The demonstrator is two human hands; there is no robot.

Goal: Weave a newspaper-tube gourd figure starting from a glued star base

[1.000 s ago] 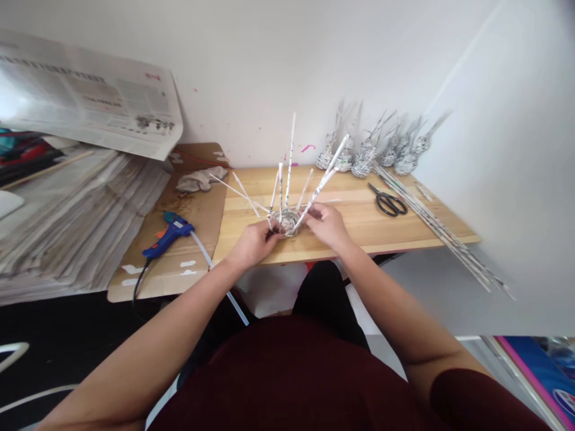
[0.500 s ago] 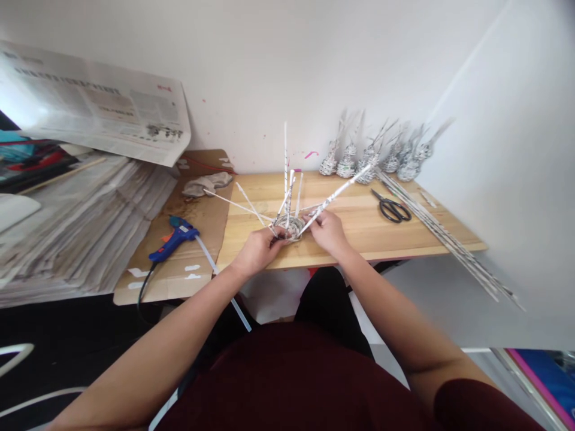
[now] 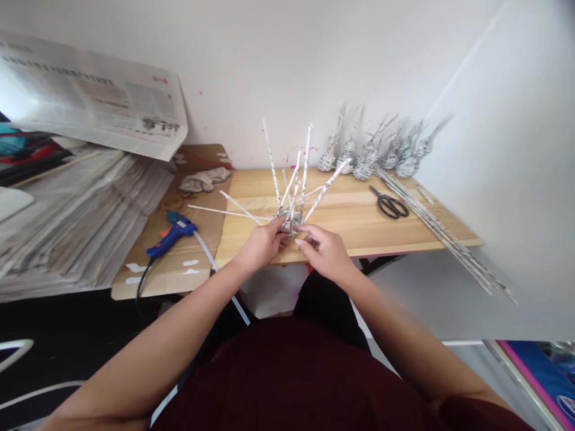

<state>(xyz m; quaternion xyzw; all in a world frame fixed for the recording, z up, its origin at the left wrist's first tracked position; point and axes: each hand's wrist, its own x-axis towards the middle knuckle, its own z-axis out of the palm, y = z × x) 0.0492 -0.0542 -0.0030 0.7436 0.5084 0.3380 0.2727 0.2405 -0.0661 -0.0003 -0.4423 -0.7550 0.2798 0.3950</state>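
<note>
A small round basket base (image 3: 293,226), woven from rolled newspaper tubes, sits near the front edge of the wooden board. Several paper tubes (image 3: 306,170) stand up and fan out around it; others stick out low to the left. My left hand (image 3: 264,242) is closed on the base's left front side, its fingertips partly hidden behind the weave. At the right front, my right hand (image 3: 326,251) has its index fingertip against the weave, while the thumb tip is apart from it, with nothing visible between them.
Scissors (image 3: 392,205) and a bundle of long paper tubes (image 3: 435,224) lie on the right. Several woven newspaper pieces (image 3: 366,161) stand by the wall. At left are a blue glue gun (image 3: 173,234) on cardboard (image 3: 179,278), a glove (image 3: 205,178) and a newspaper stack (image 3: 85,221).
The woven base has turned, so its upright tubes stand differently. My right hand has moved left and toward me, from the long tube at the right side to the base's front.
</note>
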